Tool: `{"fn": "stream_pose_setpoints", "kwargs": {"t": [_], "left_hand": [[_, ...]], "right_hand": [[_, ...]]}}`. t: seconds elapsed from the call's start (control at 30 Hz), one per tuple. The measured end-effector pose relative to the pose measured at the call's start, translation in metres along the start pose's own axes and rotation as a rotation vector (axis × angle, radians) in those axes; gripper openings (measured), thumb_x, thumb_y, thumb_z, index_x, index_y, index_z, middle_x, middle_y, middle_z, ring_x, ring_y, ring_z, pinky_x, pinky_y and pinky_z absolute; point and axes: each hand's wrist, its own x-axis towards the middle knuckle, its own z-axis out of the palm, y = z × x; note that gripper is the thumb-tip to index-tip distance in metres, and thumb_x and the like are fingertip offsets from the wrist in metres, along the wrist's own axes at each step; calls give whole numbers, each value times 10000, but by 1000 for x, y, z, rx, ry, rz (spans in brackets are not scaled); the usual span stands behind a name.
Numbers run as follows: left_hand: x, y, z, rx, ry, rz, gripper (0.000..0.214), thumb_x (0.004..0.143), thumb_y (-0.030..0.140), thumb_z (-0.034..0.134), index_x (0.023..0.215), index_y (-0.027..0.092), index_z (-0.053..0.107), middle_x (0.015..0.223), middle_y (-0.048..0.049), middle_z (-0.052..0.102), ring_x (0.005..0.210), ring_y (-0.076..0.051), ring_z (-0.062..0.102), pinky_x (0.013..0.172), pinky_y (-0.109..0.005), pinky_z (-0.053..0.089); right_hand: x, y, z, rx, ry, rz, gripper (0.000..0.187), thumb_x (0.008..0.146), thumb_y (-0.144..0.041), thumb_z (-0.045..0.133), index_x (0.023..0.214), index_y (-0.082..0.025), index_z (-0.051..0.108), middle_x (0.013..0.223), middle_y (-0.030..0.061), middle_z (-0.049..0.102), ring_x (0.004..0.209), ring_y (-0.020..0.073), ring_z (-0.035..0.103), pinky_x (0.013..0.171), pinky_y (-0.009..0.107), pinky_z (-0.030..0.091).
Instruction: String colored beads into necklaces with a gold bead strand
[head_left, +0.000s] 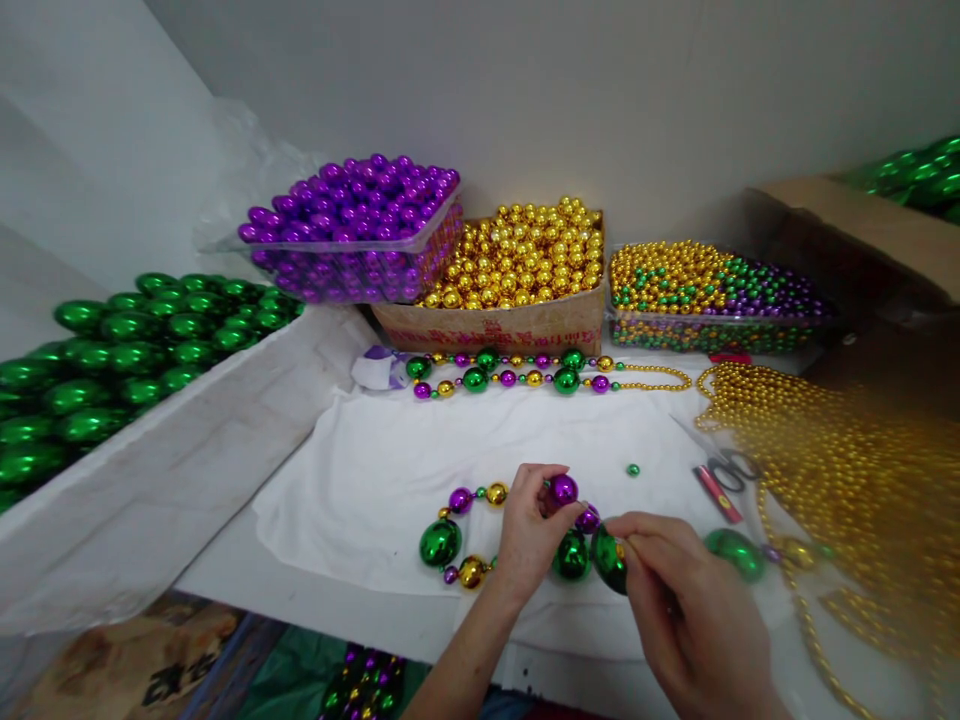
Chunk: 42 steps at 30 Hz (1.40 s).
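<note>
Low over the white cloth (360,470), the thumb and fingers of my left hand (526,535) are closed on a shiny purple bead (562,489). Another purple bead (588,518) sits just below it. My right hand (694,610) is in a pinch beside a large green bead (609,560); what lies between its fingertips is too small to make out. Part of a bead strand, with a green ball (440,543) and a gold bead (472,571), curves left of my left hand. A second green ball (572,556) rests between my hands. One small green bead (634,469) lies apart.
A finished-looking bead necklace (507,378) lies behind. Along the wall stand a tub of purple beads (352,270), a carton of gold beads (495,325) and a tub of small mixed beads (720,332). Scissors (731,470) and gold bead chains (825,450) are right; a white box (187,480) is left.
</note>
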Motion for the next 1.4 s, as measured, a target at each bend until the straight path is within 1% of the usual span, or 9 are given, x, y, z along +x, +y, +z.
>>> {"fn": "stream_pose_setpoints", "kwargs": {"t": [0.23, 0.53, 0.7, 0.8, 0.93, 1.03, 1.1, 1.27, 1.4], "left_hand": [[-2, -2, 5, -85, -3, -96, 401, 650, 182, 730, 990, 184, 516, 741, 35, 531, 608, -108, 494, 534, -216, 391], [1, 20, 7, 28, 29, 10, 337, 662, 122, 700, 957, 201, 557, 876, 10, 547, 667, -106, 518, 564, -216, 430], [4, 54, 15, -94, 59, 206, 358, 722, 58, 622, 1039, 218, 572, 1068, -40, 520, 936, -160, 566, 745, -250, 519], [2, 72, 23, -289, -2, 244, 240, 810, 120, 592, 1035, 202, 586, 1072, -56, 543, 1011, -181, 579, 879, -303, 508], [8, 83, 34, -608, 120, 167, 61, 859, 203, 584, 909, 181, 558, 971, -33, 577, 1006, -201, 627, 924, -358, 496], [23, 86, 37, -816, 252, 68, 218, 793, 222, 675, 941, 197, 517, 923, 11, 554, 891, -182, 667, 864, -371, 527], [35, 87, 32, -860, 270, 41, 328, 755, 234, 711, 1028, 210, 532, 914, 20, 549, 807, -147, 659, 807, -340, 537], [59, 85, 6, -580, 149, 147, 201, 780, 291, 686, 937, 165, 677, 890, -23, 631, 817, -123, 593, 763, -238, 483], [70, 67, -15, -338, 142, 183, 170, 807, 319, 651, 865, 169, 706, 894, -32, 665, 872, -154, 584, 812, -262, 458]], "right_hand": [[-9, 9, 8, -40, -38, -46, 176, 899, -150, 457, 1008, -175, 592, 952, 104, 697, 843, 161, 676, 687, 228, 552], [-8, 22, 31, -17, 75, -136, 239, 868, -15, 455, 1065, -122, 539, 968, 138, 664, 874, 170, 646, 671, 244, 519], [-6, 36, 37, 10, 207, 29, 251, 877, -26, 481, 1075, -150, 570, 1035, 108, 634, 959, 156, 605, 760, 243, 489], [2, 45, 36, 148, 341, 260, 132, 890, -123, 514, 951, -180, 617, 928, 66, 629, 879, 167, 600, 739, 273, 483], [13, 55, 40, 421, 429, 593, 97, 871, -271, 578, 849, -192, 628, 822, 22, 619, 742, 154, 570, 630, 255, 454], [22, 57, 47, 539, 433, 661, 133, 854, -314, 596, 830, -188, 629, 780, 5, 602, 670, 133, 520, 571, 238, 407], [31, 55, 51, 580, 399, 638, 140, 853, -318, 592, 825, -187, 633, 766, 1, 594, 671, 133, 512, 577, 240, 396], [52, 54, 61, 635, 249, 536, 138, 855, -300, 576, 813, -188, 644, 777, 5, 603, 695, 143, 528, 614, 252, 407], [57, 66, 83, 674, 182, 604, 155, 815, -325, 611, 774, -184, 662, 713, -4, 591, 627, 133, 502, 566, 247, 381]]}}
